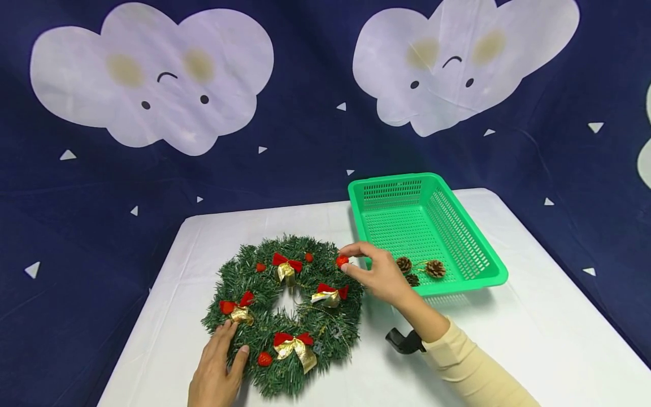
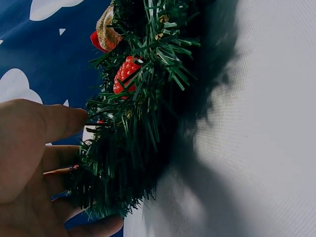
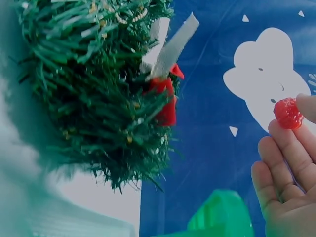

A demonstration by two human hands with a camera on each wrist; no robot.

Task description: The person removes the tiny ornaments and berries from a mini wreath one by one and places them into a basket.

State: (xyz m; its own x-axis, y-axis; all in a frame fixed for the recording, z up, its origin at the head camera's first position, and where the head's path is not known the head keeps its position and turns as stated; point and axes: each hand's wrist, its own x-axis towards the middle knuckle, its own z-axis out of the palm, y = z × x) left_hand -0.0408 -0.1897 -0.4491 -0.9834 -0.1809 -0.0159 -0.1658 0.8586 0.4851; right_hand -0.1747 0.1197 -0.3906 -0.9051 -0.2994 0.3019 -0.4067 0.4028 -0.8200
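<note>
A green tinsel wreath (image 1: 335, 330) lies on the table, dressed with red and gold bows such as the lower bow (image 1: 295, 345), and several red berries like the one at its lower left, a bumpy red berry (image 1: 264, 358). My right hand (image 1: 378, 274) pinches another red berry (image 3: 288, 113) between thumb and fingertips, over the wreath's upper right edge. At the lower left, my left hand (image 1: 216, 364) rests on the wreath's rim, thumb apart from the fingers. In the left wrist view its fingertips touch the tinsel, some partly hidden behind it.
A green plastic basket (image 1: 478, 246) stands at the back right of the white-covered table (image 1: 549, 339). Pine cones (image 1: 435, 269) lie in its near left part. A black curved piece (image 1: 404, 341) shows under the right wrist. Behind hangs a dark blue cloth (image 1: 305, 147) with clouds.
</note>
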